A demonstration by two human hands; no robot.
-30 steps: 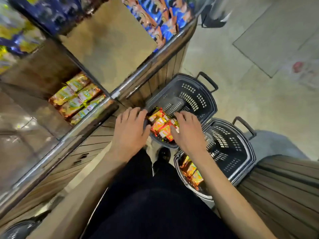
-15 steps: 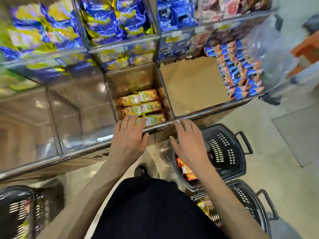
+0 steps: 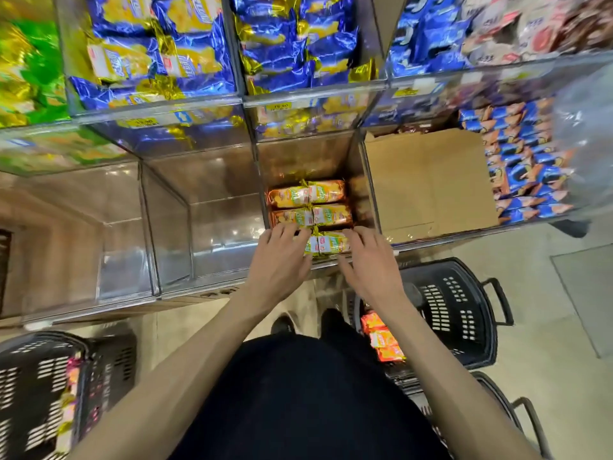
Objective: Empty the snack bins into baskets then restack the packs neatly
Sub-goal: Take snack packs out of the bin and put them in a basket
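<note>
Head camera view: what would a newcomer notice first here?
The left hand and right hand reach into the centre bin, touching its orange snack packs. Shiny blue-and-yellow bags crowd the bins above. A black basket at lower right holds more orange packs.

The middle bin (image 3: pixel 305 161) is open from above but tight: clear walls (image 3: pixel 261 180) both sides, orange packs (image 3: pixel 310 202) covering the floor. The bins left of it (image 3: pixel 212 194) have loads of room. Right side, cardboard (image 3: pixel 428 180) blocks the next one.

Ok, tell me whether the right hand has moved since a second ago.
Yes: the right hand left the basket and went up to the orange packs in the bin.
</note>
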